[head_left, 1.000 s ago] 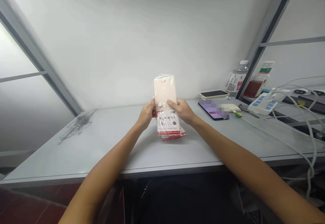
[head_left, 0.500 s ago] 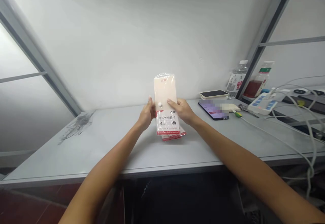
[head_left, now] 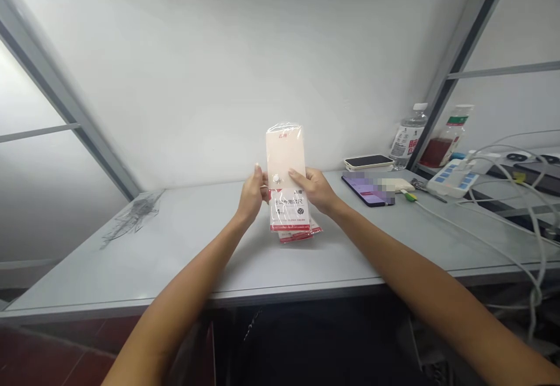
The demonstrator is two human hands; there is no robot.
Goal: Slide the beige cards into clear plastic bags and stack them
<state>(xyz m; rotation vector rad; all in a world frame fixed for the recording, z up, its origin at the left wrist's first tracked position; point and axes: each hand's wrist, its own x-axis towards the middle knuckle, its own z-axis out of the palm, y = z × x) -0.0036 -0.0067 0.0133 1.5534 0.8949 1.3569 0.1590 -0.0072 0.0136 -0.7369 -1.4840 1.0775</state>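
Observation:
A stack of clear-bagged ruler set packets (head_left: pixel 286 155) stands upright on the desk, cream above with a white and red label below. A white round button shows on the front packet. My right hand (head_left: pixel 318 190) grips the right edge, thumb flat across the front and fingers hidden behind. At the left edge is my left hand (head_left: pixel 250 196), thumb raised clear of the packet and fingers bent close to its side; whether they touch it is hard to see. The lower packets (head_left: pixel 297 236) jut out unevenly at the bottom right.
On the right of the grey desk (head_left: pixel 184 258) lie a phone (head_left: pixel 367 189), another phone (head_left: pixel 370 162) and a power strip (head_left: pixel 452 179) with tangled white cables. Two bottles, one clear (head_left: pixel 409 135), stand behind. Crumpled dark clear plastic (head_left: pixel 133 217) lies left.
My left hand has drawn slightly left, away from the packet's edge. The stack has tilted or shifted very slightly up; my right hand keeps its grip.

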